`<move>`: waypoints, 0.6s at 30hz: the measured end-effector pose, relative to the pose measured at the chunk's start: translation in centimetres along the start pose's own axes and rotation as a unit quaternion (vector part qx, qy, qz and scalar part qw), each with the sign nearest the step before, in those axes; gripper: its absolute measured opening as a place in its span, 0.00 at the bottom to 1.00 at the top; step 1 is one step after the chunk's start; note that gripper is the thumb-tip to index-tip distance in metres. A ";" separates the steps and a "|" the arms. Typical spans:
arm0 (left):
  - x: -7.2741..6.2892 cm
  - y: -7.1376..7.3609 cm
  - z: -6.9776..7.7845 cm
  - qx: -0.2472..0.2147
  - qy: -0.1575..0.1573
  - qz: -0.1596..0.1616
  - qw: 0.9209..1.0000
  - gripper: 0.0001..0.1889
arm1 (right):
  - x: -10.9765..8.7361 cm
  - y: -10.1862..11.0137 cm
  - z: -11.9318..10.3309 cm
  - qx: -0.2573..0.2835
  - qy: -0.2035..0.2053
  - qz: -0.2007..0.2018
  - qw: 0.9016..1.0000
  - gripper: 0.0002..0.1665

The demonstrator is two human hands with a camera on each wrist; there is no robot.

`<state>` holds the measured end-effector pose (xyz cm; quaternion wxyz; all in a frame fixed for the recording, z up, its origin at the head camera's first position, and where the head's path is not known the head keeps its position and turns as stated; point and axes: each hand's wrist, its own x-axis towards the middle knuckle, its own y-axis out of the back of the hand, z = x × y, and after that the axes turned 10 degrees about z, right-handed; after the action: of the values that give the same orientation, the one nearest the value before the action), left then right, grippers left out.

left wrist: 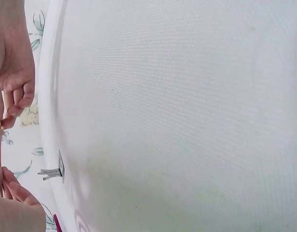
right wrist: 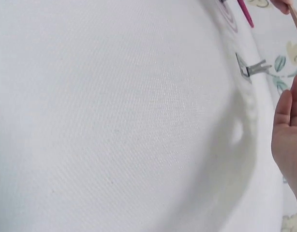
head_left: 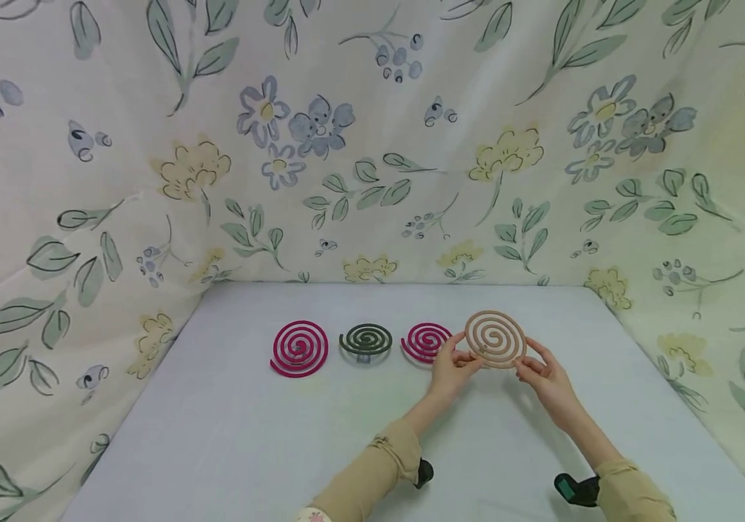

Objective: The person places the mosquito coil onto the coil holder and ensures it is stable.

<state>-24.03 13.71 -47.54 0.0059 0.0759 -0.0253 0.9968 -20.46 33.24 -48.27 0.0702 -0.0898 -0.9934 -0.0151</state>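
Note:
A tan spiral mosquito coil is held raised above the right back part of the table, its flat face towards the head view. My left hand pinches the coil's left edge between thumb and fingers. On the opposite edge, my right hand grips it the same way. Both wrist views show the coil only edge-on, at the frame border. Below it a small metal coil stand with an upright clip rests on the table; the same stand appears in the right wrist view.
Left of the hands stand a magenta coil, a dark green coil and another magenta coil, partly behind my left hand. Metal stands show under some of them. A floral curtain hangs behind the white table.

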 end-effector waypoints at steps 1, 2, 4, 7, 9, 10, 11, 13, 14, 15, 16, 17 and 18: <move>0.0 -0.1 0.0 0.004 0.001 0.005 1.000 0.30 | 0.1 0.1 0.3 0.008 -0.003 -0.005 1.000 0.38; 0.0 -0.2 0.0 0.011 -0.001 0.010 1.000 0.30 | 0.2 0.1 0.6 0.013 -0.004 -0.012 1.000 0.39; 0.0 -0.3 -0.1 0.022 -0.010 0.018 1.000 0.29 | 0.3 0.2 1.1 0.025 -0.006 -0.020 0.999 0.40; 0.0 -0.4 -0.4 0.034 -0.020 0.021 0.999 0.30 | 0.5 0.1 1.8 0.028 -0.002 -0.023 0.999 0.41; 0.1 -0.4 -0.7 0.041 -0.018 0.017 0.999 0.31 | 0.6 0.1 2.1 0.025 0.000 -0.017 1.000 0.41; 0.1 -0.5 -0.9 0.044 -0.012 0.015 0.999 0.31 | 0.7 0.1 2.3 0.022 0.001 -0.015 1.000 0.41; 0.1 -0.6 -1.1 0.050 -0.010 0.012 0.999 0.32 | 0.7 0.1 2.5 0.023 0.000 -0.013 1.000 0.40; 0.2 -0.8 -1.5 0.052 0.008 0.009 0.999 0.33 | 0.8 0.1 2.8 0.026 -0.002 -0.008 1.000 0.40; 0.2 -0.9 -1.8 0.053 0.012 0.009 0.998 0.34 | 0.9 0.1 2.9 0.027 -0.003 -0.006 1.000 0.40; 0.2 -1.0 -2.0 0.053 0.014 0.011 0.998 0.34 | 0.9 0.1 3.0 0.029 -0.004 -0.005 1.000 0.40; 0.2 -1.1 -2.1 0.050 0.015 0.013 0.999 0.34 | 1.0 0.1 3.1 0.028 -0.005 -0.004 1.000 0.40; 0.2 -1.2 -2.3 0.042 0.020 0.017 0.999 0.34 | 1.0 0.1 3.2 0.027 -0.006 -0.004 1.000 0.40; 0.1 -1.3 -2.4 0.034 0.025 0.021 0.999 0.34 | 1.1 0.2 3.3 0.027 -0.008 -0.004 1.000 0.40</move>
<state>-24.51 15.16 -49.83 -0.0169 0.0502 0.0071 0.9986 -21.94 33.74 -51.33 0.0643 -0.0836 -0.9944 0.0117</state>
